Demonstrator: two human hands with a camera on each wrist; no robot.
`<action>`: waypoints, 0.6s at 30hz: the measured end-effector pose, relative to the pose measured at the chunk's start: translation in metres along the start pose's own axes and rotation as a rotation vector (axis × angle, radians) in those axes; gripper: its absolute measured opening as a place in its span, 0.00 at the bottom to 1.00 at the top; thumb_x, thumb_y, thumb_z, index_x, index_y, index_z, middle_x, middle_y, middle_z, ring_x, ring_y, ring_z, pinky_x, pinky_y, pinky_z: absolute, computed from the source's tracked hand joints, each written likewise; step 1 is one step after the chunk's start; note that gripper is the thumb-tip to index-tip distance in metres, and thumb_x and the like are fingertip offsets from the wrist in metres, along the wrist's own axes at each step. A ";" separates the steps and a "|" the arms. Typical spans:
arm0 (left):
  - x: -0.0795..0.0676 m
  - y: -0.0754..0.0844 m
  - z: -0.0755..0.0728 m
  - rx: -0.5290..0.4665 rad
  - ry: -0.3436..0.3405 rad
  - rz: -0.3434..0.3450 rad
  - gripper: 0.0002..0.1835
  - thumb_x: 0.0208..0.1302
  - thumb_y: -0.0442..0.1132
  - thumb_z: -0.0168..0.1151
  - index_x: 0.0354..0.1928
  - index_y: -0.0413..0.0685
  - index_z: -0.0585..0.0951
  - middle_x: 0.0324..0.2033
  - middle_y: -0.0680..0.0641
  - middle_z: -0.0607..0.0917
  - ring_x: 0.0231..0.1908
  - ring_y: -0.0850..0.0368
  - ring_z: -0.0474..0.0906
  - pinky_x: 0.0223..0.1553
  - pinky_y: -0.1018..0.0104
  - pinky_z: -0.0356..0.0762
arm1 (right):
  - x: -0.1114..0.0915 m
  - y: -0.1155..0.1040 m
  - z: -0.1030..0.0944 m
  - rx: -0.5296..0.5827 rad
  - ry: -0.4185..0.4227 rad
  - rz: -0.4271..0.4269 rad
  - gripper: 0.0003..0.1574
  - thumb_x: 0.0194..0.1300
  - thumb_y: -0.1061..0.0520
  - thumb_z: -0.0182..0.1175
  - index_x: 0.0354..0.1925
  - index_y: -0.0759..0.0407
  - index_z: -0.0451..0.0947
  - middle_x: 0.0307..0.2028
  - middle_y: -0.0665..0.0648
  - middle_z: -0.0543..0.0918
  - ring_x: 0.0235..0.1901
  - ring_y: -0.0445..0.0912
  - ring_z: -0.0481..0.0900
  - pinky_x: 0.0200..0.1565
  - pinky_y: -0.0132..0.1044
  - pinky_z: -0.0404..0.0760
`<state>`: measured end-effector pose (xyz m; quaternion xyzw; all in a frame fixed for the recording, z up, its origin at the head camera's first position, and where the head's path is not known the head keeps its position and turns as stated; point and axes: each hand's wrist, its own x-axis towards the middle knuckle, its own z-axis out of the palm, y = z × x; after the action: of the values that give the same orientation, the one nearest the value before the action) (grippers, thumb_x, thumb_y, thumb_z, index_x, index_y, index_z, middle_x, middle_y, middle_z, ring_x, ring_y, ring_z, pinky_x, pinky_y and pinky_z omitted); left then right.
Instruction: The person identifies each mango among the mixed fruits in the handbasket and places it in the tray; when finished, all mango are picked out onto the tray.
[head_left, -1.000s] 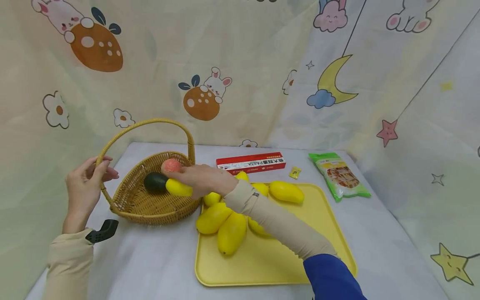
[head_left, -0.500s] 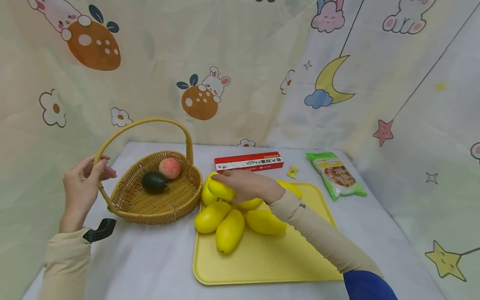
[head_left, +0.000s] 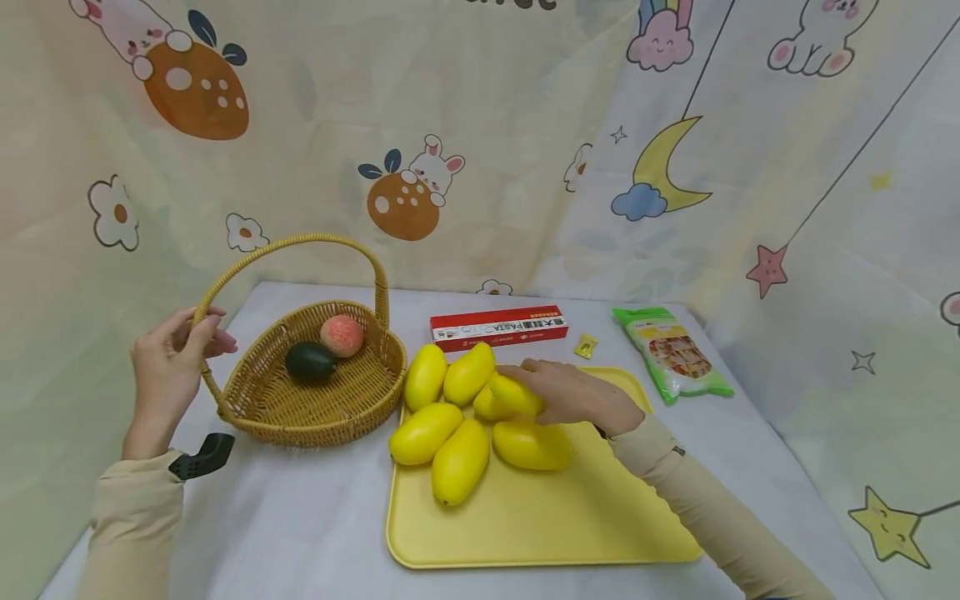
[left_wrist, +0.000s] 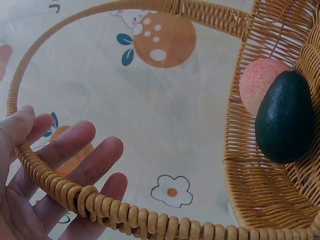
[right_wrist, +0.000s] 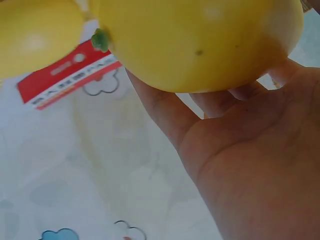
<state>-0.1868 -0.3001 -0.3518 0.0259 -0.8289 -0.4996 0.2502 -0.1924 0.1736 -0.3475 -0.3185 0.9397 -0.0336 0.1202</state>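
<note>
The left hand (head_left: 168, 362) holds the wicker basket's handle (left_wrist: 55, 185), its thumb on one side and its fingers on the other. Inside the basket (head_left: 322, 432) lie a dark green avocado (head_left: 309, 362) and a pinkish peach (head_left: 342, 335), side by side. Over the yellow tray (head_left: 540, 525), the right hand (head_left: 577, 392) grips a yellow mango (right_wrist: 200, 45) from its right side. Several more mangoes (head_left: 460, 462) lie grouped on the tray's left half. One lying mango (right_wrist: 37, 37) shows beside the held one in the right wrist view.
Behind the tray lies a red and white pasta box (head_left: 498, 327). A small yellow wrapped candy (head_left: 587, 345) is right of it. At the back right rests a green food packet (head_left: 673, 352). A patterned cloth (head_left: 525, 167) hangs behind the white table (head_left: 300, 525).
The right hand has moved right, from over the basket to over the tray's mangoes, carrying the mango along. The left hand has stayed on the handle.
</note>
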 end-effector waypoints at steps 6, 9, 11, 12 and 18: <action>0.000 0.001 -0.001 -0.011 0.008 0.013 0.09 0.70 0.46 0.55 0.45 0.54 0.80 0.22 0.67 0.82 0.25 0.75 0.80 0.30 0.86 0.74 | -0.013 0.017 0.011 -0.004 0.011 0.032 0.49 0.54 0.60 0.71 0.70 0.52 0.60 0.58 0.61 0.73 0.50 0.53 0.75 0.54 0.49 0.77; -0.001 0.001 -0.001 -0.014 0.017 0.018 0.08 0.70 0.45 0.55 0.45 0.54 0.80 0.21 0.67 0.82 0.25 0.75 0.80 0.31 0.86 0.74 | -0.016 0.022 0.015 -0.010 0.031 0.007 0.49 0.54 0.60 0.71 0.70 0.54 0.60 0.54 0.59 0.75 0.44 0.51 0.75 0.51 0.47 0.78; -0.001 0.001 -0.001 -0.011 0.019 0.016 0.09 0.70 0.45 0.55 0.45 0.53 0.80 0.21 0.67 0.82 0.25 0.75 0.80 0.31 0.86 0.74 | -0.017 0.025 0.017 -0.002 0.032 0.010 0.49 0.53 0.61 0.71 0.70 0.55 0.60 0.55 0.59 0.75 0.45 0.51 0.74 0.51 0.47 0.77; -0.001 0.001 -0.001 -0.009 0.017 0.013 0.09 0.70 0.45 0.55 0.45 0.53 0.80 0.21 0.67 0.82 0.25 0.75 0.80 0.31 0.86 0.74 | -0.017 0.026 0.018 0.003 0.028 0.016 0.49 0.54 0.61 0.71 0.70 0.55 0.60 0.56 0.60 0.75 0.46 0.51 0.75 0.52 0.48 0.77; 0.000 0.001 0.000 -0.002 0.006 -0.002 0.10 0.70 0.47 0.54 0.47 0.53 0.80 0.22 0.66 0.82 0.26 0.74 0.80 0.32 0.86 0.74 | -0.019 0.033 0.028 0.038 -0.009 0.070 0.49 0.54 0.62 0.70 0.70 0.54 0.59 0.60 0.64 0.72 0.53 0.57 0.74 0.57 0.53 0.74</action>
<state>-0.1862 -0.2996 -0.3513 0.0278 -0.8277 -0.5006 0.2521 -0.1904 0.2114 -0.3755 -0.2831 0.9489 -0.0460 0.1315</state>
